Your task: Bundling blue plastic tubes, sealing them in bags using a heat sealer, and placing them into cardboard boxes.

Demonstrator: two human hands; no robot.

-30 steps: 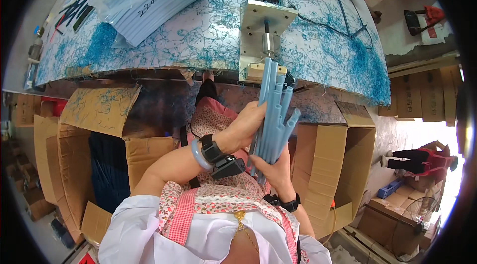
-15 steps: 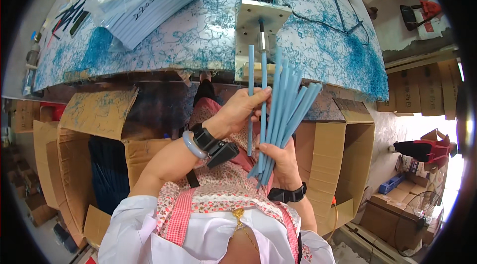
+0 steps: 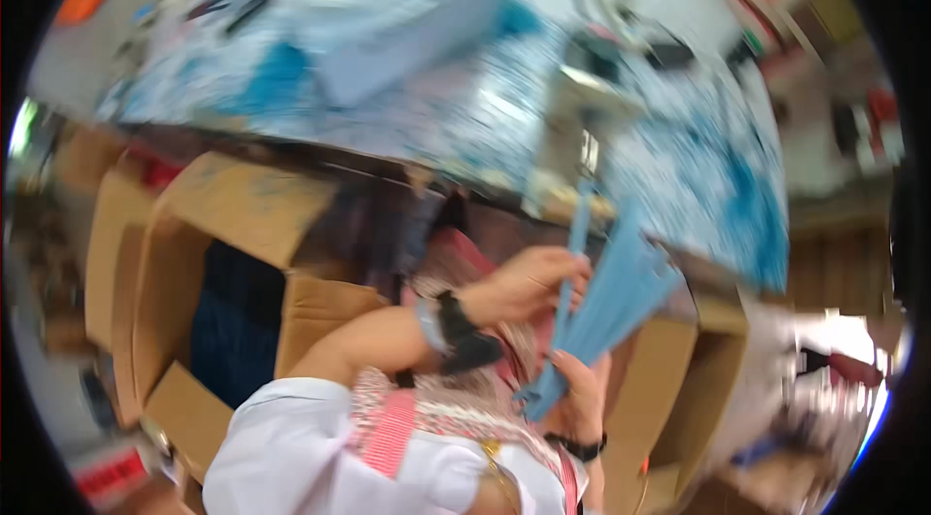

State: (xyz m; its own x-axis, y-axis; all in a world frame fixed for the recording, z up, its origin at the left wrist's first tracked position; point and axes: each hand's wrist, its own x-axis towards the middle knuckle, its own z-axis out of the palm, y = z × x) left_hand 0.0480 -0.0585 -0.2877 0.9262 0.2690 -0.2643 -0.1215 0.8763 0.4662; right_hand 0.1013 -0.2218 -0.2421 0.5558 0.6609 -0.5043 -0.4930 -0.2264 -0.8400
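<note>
The picture is smeared by motion. My right hand (image 3: 580, 391) is closed around the lower part of a fanned bundle of light blue rods (image 3: 621, 287), which look like thin plastic tubes. My left hand (image 3: 545, 280) pinches a single blue rod (image 3: 580, 229) just left of the bundle. That rod's upper end lies close to the metal spindle (image 3: 588, 148) of a small motor fixture (image 3: 593, 57) at the table's near edge; whether it touches is too blurred to tell.
Blue shavings litter the white table (image 3: 417, 117), where a clear bag of pale rods (image 3: 398, 25) lies. An open cardboard box (image 3: 179, 253) with dark contents stands at left, another cardboard box (image 3: 635, 389) at right. A person (image 3: 844, 367) is far right.
The view has swung, so the table and boxes sit tilted and shifted rightward. A rod by my left hand and another at the spindle showed separately before; now just one stands out beside the bundle.
</note>
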